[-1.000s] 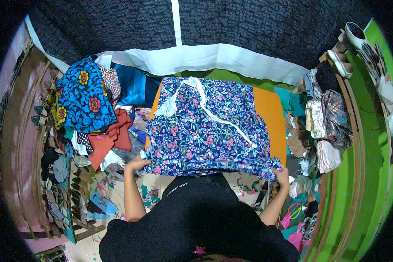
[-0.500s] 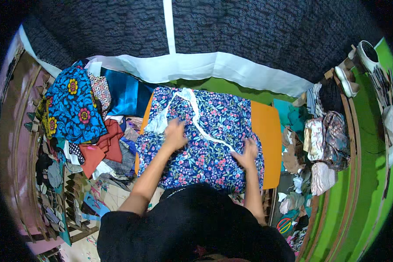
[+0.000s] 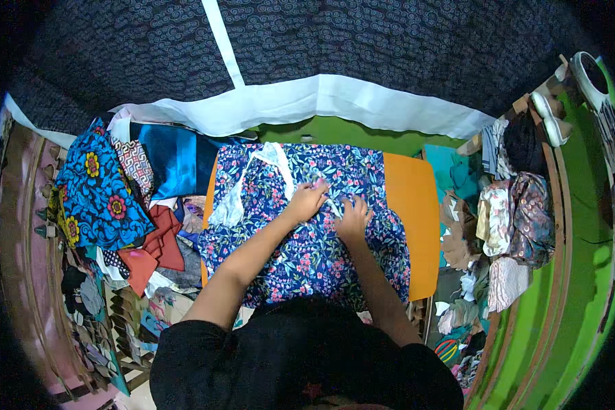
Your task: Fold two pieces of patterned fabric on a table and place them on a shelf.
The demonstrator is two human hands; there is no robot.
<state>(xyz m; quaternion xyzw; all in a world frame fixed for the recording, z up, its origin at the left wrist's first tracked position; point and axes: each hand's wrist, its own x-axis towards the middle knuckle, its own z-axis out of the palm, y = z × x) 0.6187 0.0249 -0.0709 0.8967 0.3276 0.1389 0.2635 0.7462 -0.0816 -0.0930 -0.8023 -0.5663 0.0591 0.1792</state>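
A dark blue floral cloth [image 3: 301, 263] lies spread over an orange board [image 3: 417, 225]. On it rests a white lace-like strip [image 3: 283, 164], looped at the far side with a wider white piece [image 3: 229, 207] at its left end. My left hand [image 3: 307, 199] is closed over the strip near the middle of the cloth, its fingertips bent. Just to the right, my right hand [image 3: 352, 217] pinches the strip's near stretch, its other fingers curled on the floral cloth. A short length of the strip shows between both hands.
At the left lies a blue cloth with yellow and pink flowers [image 3: 102, 191], beside rust-red fabric [image 3: 158, 239] and shiny blue fabric [image 3: 167, 157]. Folded fabrics [image 3: 516, 212] and red-handled scissors [image 3: 447, 350] are at the right. A dark patterned curtain [image 3: 362, 48] hangs at the back.
My right hand has moved left and my left hand right, so they are now close together. The strip's near stretch has been drawn in from the right.
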